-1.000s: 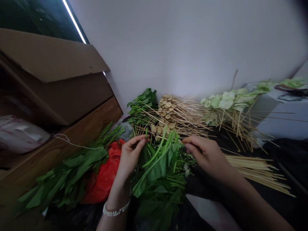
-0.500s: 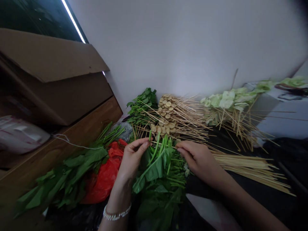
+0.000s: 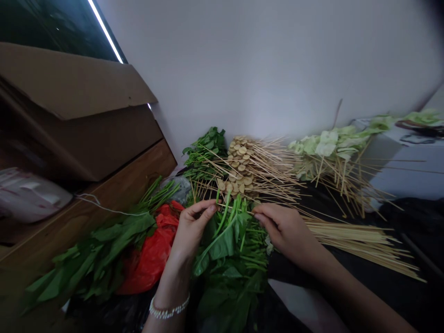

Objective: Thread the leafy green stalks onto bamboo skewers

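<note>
My left hand (image 3: 192,228) pinches the stalk ends of a bunch of green leafy stems (image 3: 227,231) that hangs down over a heap of greens (image 3: 231,282). My right hand (image 3: 286,230) is closed in a pinch on a thin bamboo skewer (image 3: 236,206) whose tip lies across the same stems. A white bead bracelet (image 3: 169,309) sits on my left wrist. A bundle of bare skewers (image 3: 360,240) lies just right of my right hand.
Beyond my hands lie skewered tan round slices (image 3: 240,166), skewered dark greens (image 3: 204,152) and skewered pale cabbage (image 3: 326,148). At the left are loose long leaves (image 3: 97,254), a red plastic bag (image 3: 152,254), a wooden ledge (image 3: 104,194) and cardboard boxes (image 3: 76,111). A white wall stands behind.
Both hands moved a little away from me and closer together. The right hand slid left, and the leaf bunch folded tighter between the hands.
</note>
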{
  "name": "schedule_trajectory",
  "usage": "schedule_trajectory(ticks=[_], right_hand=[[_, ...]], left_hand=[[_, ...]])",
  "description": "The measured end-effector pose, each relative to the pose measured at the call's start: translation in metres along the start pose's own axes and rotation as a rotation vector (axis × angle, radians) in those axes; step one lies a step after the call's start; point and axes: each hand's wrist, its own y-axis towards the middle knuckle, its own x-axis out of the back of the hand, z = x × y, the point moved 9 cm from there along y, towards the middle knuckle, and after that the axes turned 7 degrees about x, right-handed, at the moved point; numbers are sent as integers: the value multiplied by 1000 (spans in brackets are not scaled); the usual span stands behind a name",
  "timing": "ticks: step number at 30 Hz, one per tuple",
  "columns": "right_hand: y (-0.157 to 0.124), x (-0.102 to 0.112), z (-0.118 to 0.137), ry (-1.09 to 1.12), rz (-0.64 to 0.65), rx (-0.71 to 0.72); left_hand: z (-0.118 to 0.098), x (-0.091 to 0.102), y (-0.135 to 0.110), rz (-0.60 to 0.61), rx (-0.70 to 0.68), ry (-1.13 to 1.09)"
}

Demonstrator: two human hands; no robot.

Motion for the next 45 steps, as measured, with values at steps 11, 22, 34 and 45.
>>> schedule_trajectory(ticks=[11,22,34,45], right_hand=[[-5,-4,8,-121,-1,19],[-5,-12,13,-68,8,58],[-3,-16,9,-20,-17,37],[3,9,3,388,271,-115]], left_hand=[[-5,0,1,-7,-34,57],[14,-10,-1,174,242,-156],[4,-31,-2,302,104,82],[-38,21,22,120,-66,159]])
